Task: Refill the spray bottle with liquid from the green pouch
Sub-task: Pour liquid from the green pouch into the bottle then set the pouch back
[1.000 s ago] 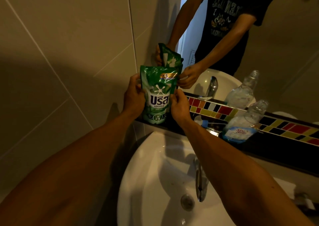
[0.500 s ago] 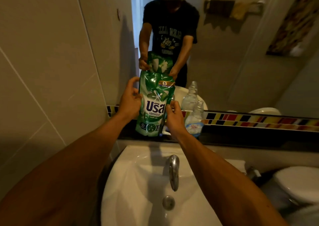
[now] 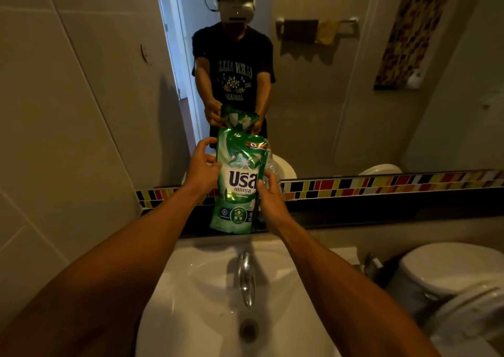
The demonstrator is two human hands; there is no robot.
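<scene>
From my head camera, I hold a glossy green plastic refill pouch [image 3: 238, 185] upright between both hands, out in front of me above the back of the basin. My left hand [image 3: 202, 169] is closed on the pouch's left edge, thumb across the front and fingers curled behind. My right hand [image 3: 268, 193] grips the right edge lower down, thumb pressed on the printed front. The pouch's bottom hangs just over the dark ledge [image 3: 381, 215] that runs below the mirror [image 3: 341, 97].

Just behind my right hand, a clear plastic bottle [image 3: 271, 163] peeks out past the pouch's right edge; most of it is hidden, so I cannot tell whether it has its spray head on. It stands on the ledge, touching or nearly touching my knuckles.

Below my wrists sits the white ceramic sink [image 3: 196, 288], with a chrome tap [image 3: 245, 277] pointing toward me between my forearms and the drain [image 3: 247, 329] under it. Past my right forearm is a white toilet [image 3: 450, 272] with its lid down. Beyond my hands, a strip of multicoloured mosaic tiles [image 3: 381, 183] runs along the mirror's base, and the mirror shows my reflection holding the pouch.
</scene>
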